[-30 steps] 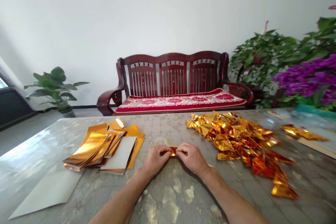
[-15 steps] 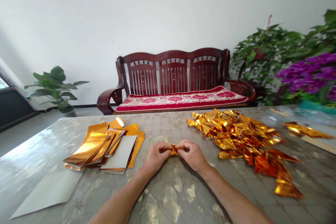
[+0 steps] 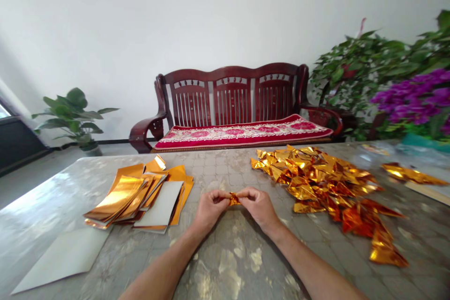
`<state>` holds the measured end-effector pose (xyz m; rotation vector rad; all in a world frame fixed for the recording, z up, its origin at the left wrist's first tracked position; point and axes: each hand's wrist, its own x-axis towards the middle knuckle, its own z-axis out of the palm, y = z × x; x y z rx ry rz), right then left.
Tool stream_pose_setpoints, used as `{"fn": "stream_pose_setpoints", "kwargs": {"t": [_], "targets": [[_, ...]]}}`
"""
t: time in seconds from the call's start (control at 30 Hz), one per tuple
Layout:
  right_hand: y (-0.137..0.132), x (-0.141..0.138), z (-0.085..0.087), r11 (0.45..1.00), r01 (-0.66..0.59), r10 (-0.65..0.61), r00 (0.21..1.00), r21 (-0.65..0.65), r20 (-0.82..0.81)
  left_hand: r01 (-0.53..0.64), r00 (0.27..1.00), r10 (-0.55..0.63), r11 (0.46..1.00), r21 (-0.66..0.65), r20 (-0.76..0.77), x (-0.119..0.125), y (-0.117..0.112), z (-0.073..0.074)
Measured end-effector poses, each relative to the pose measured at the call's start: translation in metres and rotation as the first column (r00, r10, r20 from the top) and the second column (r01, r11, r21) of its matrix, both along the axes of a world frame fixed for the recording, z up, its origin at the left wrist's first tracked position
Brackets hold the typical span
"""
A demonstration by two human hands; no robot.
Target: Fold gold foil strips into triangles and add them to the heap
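At lower centre of the frame, the left hand (image 3: 211,205) and right hand (image 3: 258,206) both pinch 1 small folded foil piece (image 3: 234,199) narrowly between them, over the table (image 3: 218,253), with a stack of gold sheets (image 3: 119,197) to the left and a heap of gold triangles (image 3: 316,183) to the right.
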<state>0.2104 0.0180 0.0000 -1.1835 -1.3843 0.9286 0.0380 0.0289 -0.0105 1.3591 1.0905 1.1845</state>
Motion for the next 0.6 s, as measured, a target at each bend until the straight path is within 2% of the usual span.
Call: {"fn": "stream_pose_setpoints", "kwargs": {"t": [0.33,0.6], "targets": [[-0.0049,-0.005,0.0027,0.993,0.015,-0.032,0.987,-0.114,-0.155,0.011,0.996,-0.008,0.999,-0.034,0.087,0.0033,-0.0024,0.0019],[-0.0013,-0.0059,-0.0044,0.996,-0.01,-0.006,0.983,-0.086,-0.184,-0.052,0.985,0.057,0.998,-0.037,0.165,0.0058,-0.0009,0.0004]]}}
